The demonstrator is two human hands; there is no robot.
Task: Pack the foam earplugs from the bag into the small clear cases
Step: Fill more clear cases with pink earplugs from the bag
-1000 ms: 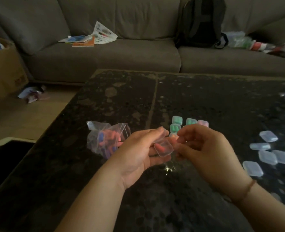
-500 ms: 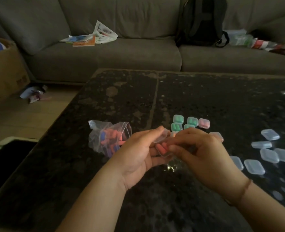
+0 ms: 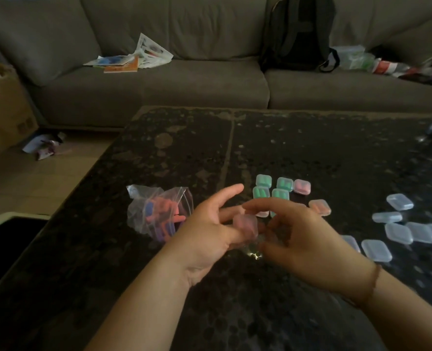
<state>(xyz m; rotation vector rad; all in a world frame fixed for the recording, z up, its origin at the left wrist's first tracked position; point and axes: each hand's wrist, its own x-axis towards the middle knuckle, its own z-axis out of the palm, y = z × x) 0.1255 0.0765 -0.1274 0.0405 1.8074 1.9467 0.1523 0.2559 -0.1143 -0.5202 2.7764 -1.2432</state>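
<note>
Fingers of the left hand (image 3: 204,230) are partly spread, the index pointing forward, while the thumb and lower fingers pinch a small clear case (image 3: 246,225) with pink earplugs inside; blur hides whether its lid is fully down. Opposite it, the right hand (image 3: 308,239) curls in with its fingertips close to the case, but I cannot tell whether it grips the case or only hovers at it. Closing looks like the step in hand: it would go best with the case held level so the plugs stay tucked inside the rim, then a squeeze at the edge away from the hinge until it catches, with no foam caught in the seam. Just left of the hands lies the zip bag (image 3: 159,214), open-mouthed and holding more pink and blue earplugs. Beyond the hands, filled cases (image 3: 280,190) sit in a cluster on the dark counter (image 3: 159,153), green ones and pink ones, touching or nearly so. Empty clear cases (image 3: 399,224) lie scattered to the right, so a good share of the packing appears left to do.
</note>
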